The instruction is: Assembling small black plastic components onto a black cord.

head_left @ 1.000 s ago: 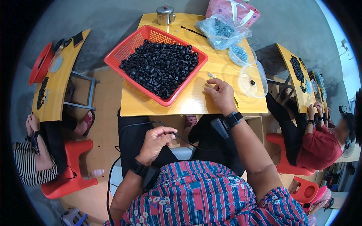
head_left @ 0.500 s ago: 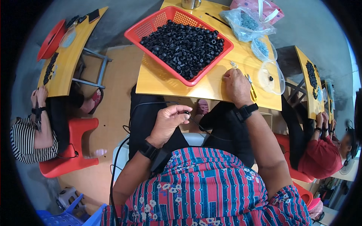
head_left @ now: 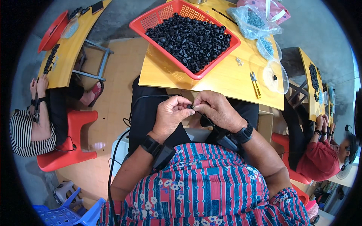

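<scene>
My left hand [head_left: 171, 115] and my right hand [head_left: 215, 109] meet over my lap, just below the front edge of the yellow table [head_left: 222, 77]. Their fingertips pinch a small black part [head_left: 190, 107] between them; most of it is hidden by the fingers. On the table above my hands stands a red basket [head_left: 151, 22] heaped with several black ring-shaped parts [head_left: 190, 37]. Both wrists wear black bands.
Small yellow snips [head_left: 255, 83] lie at the table's right, beside a clear lidded dish [head_left: 275, 77] and clear bags of small grey pieces [head_left: 250, 20]. Another person sits at a yellow table on the left [head_left: 32, 128], one more on the right [head_left: 320, 158]. Red stools and a blue stool [head_left: 64, 213] stand on the floor.
My right hand has come down off the table to my lap and joined my left hand. Both now pinch the small black part together.
</scene>
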A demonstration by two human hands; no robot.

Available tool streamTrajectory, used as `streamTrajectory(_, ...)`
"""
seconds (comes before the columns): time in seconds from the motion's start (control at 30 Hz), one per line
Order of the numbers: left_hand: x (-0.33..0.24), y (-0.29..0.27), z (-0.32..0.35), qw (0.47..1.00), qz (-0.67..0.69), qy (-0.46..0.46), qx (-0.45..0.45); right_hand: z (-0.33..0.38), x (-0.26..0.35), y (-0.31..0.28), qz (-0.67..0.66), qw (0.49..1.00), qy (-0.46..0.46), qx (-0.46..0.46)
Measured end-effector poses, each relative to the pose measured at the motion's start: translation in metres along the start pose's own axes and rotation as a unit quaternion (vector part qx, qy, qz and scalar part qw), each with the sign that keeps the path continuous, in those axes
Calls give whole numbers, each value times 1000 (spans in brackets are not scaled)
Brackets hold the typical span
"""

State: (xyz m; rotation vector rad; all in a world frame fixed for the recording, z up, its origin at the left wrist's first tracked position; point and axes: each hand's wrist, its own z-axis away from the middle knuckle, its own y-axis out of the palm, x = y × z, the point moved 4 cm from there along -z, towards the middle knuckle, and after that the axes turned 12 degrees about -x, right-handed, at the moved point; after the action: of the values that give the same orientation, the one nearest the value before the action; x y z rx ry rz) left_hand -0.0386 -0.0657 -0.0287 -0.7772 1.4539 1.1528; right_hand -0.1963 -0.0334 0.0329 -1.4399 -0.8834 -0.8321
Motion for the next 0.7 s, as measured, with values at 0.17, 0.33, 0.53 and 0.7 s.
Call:
streamTrajectory(0.17,0,0,1,999,-45,27,-4,-1,-6,4,-6,1000,28,10)
streamTrajectory(0.33,1,-2,2,994,-94,47,12,3,-16,10,-110,982,149,31)
streamTrajectory(0.53,5,-1,4,995,-92,23,25,7,-32,16,-200,945,251,63)
streamTrajectory(0.7,4,-2,2,997,-61,33,16,6,-35,17,-196,940,271,64)
